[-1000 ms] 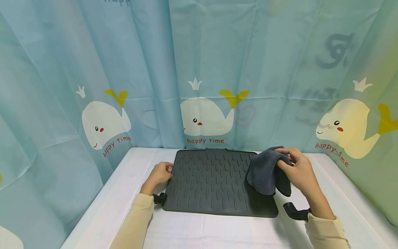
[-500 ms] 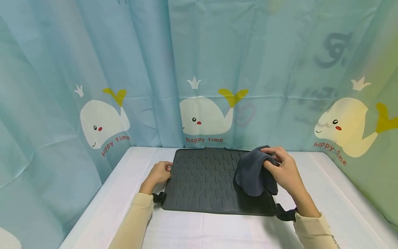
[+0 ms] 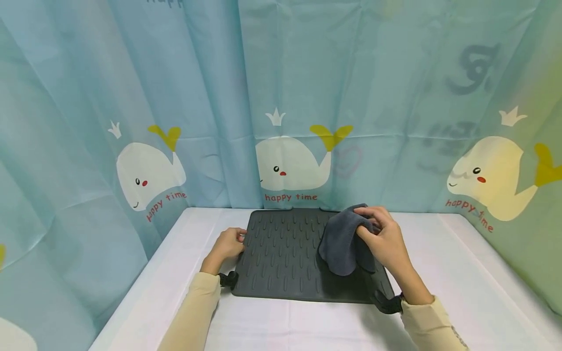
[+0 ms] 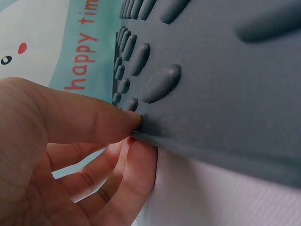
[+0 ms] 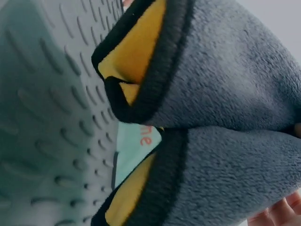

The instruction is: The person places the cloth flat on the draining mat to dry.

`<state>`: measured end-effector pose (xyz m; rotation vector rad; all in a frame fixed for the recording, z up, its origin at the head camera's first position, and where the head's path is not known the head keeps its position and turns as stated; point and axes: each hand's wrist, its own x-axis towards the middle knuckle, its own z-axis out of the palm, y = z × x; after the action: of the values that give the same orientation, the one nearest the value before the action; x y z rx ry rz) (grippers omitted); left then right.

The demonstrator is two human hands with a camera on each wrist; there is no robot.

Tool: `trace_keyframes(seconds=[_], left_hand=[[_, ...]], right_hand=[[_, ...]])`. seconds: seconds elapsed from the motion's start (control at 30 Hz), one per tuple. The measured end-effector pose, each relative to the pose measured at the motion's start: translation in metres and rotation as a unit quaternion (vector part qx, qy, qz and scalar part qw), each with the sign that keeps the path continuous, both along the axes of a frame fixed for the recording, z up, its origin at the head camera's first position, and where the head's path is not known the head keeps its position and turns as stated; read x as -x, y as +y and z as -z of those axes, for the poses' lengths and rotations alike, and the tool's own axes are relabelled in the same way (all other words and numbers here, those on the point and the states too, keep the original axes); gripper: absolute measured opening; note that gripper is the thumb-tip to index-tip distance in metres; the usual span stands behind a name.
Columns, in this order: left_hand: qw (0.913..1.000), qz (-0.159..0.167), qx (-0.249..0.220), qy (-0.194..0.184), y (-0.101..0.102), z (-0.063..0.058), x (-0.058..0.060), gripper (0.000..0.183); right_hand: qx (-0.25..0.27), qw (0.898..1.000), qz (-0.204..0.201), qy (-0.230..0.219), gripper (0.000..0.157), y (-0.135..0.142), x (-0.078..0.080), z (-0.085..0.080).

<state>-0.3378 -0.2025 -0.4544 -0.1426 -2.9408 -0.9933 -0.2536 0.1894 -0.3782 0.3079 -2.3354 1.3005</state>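
Observation:
A dark grey rubber mat (image 3: 281,258) with raised oval ridges lies on the white table. My left hand (image 3: 227,244) pinches its left edge; in the left wrist view the thumb (image 4: 94,115) is on the ridged face and a fingertip is at the underside. A folded grey cloth (image 3: 340,243) hangs from my right hand (image 3: 386,241), which grips its upper part over the right half of the mat. Close up, the cloth (image 5: 235,70) shows a black border and a yellow inner side, its folds standing over the ridges. Most of the right hand is out of the right wrist view.
A blue-green curtain (image 3: 210,161) printed with white whales surrounds the table (image 3: 325,321) at the back and sides. The mat's far edge lies close to it. Black wrist straps (image 3: 386,302) sit at both cuffs.
My right hand has moved left with the cloth, from the mat's right edge to further over its ridges. The left hand has kept its place at the left edge.

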Motion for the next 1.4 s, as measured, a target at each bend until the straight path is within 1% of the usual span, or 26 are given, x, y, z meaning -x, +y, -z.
trace_keyframes(seconds=[0.3,0.43,0.53,0.63,0.87,1.07,1.2,1.27,1.33,1.4], left_hand=[[0.9999,-0.005,-0.002,-0.012,0.002,-0.001,-0.001,0.054],[0.9997,-0.008,-0.001,-0.021,0.003,-0.001,-0.002,0.055],[0.9997,-0.009,-0.001,-0.025,0.003,0.000,-0.002,0.055],[0.9996,-0.008,-0.002,-0.026,0.003,0.000,-0.003,0.054],[0.9996,-0.011,-0.003,-0.025,0.003,0.001,-0.002,0.054],[0.9996,-0.010,-0.003,-0.026,0.003,0.001,-0.002,0.055],[0.9996,-0.012,-0.002,-0.023,0.004,0.001,-0.002,0.055],[0.9996,-0.015,-0.001,-0.023,0.004,0.000,-0.002,0.055],[0.9997,-0.015,0.000,-0.021,0.004,0.000,-0.002,0.055],[0.9997,-0.014,0.000,-0.020,0.004,0.000,-0.002,0.055]], right_hand=[[0.003,1.000,-0.001,-0.013,0.030,-0.025,0.018,-0.002],[0.014,0.999,0.010,-0.038,0.030,-0.037,0.024,-0.004],[0.031,0.998,0.017,-0.057,0.031,-0.045,0.030,-0.004],[0.047,0.996,0.024,-0.066,0.031,-0.052,0.037,-0.005],[0.075,0.994,0.038,-0.062,0.031,-0.064,0.052,-0.005],[0.107,0.992,0.047,-0.055,0.032,-0.077,0.061,-0.004],[0.120,0.990,0.052,-0.049,0.033,-0.085,0.066,0.000],[0.120,0.990,0.051,-0.055,0.034,-0.089,0.068,0.004],[0.111,0.990,0.049,-0.070,0.036,-0.091,0.069,0.008],[0.093,0.990,0.045,-0.097,0.039,-0.092,0.069,0.014]])
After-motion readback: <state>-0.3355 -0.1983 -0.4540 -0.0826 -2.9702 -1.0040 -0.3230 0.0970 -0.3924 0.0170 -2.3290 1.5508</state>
